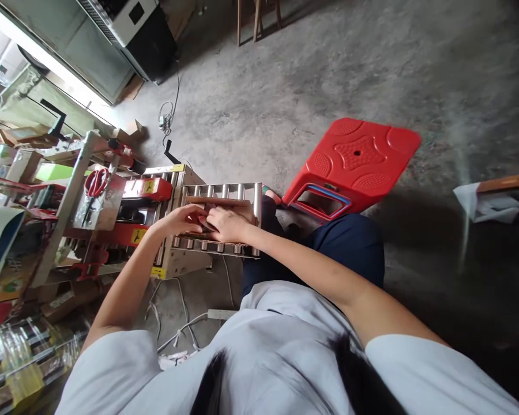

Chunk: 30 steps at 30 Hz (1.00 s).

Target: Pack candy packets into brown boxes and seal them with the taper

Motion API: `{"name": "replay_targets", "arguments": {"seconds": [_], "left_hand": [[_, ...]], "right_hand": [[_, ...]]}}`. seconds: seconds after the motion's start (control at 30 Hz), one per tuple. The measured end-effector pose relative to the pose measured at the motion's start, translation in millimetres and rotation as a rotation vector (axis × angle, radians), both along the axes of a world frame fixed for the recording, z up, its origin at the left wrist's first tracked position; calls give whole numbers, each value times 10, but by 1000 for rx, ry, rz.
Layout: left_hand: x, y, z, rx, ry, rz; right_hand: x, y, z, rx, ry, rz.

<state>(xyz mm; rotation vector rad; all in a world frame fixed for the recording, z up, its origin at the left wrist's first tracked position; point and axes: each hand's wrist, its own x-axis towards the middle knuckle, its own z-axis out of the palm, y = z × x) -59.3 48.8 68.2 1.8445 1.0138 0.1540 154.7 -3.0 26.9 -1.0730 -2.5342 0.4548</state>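
An open cardboard box [243, 214] rests on a short roller conveyor [258, 199] in front of my body. My left hand [182, 221] reaches in over its left end, thumb and fingers curved around something dark inside. From the other side my right hand [228, 223] dips into the box, its fingers bent and close to the left fingertips. What lies between the hands is small, dark and mostly covered by them, so its kind does not show. The fingertips are partly hidden.
A red plastic stool [372, 153] stands by my knees. Left of the conveyor is a carton-sealing machine [147, 187] with red-handled scissors [97, 183] on top. Cables [185, 328] and a power strip [220, 314] lie below. An air cooler [142, 40] stands at the back.
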Motion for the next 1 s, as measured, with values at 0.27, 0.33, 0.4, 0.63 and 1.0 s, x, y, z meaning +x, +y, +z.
{"name": "replay_targets", "arguments": {"seconds": [0.27,0.33,0.4,0.63,1.0], "left_hand": [[127,-73,-166,72,-143,274],[139,-123,-117,25,-169,315],[139,-151,-83,3,-209,351],[45,-166,-145,67,-228,418],[100,-243,-170,-82,-276,101]], "right_hand": [[67,-37,-37,2,309,-79],[57,-56,9,66,238,-25],[9,-54,62,84,164,1],[-229,-70,210,89,-3,-4],[-60,-130,51,57,-281,-63]]}}
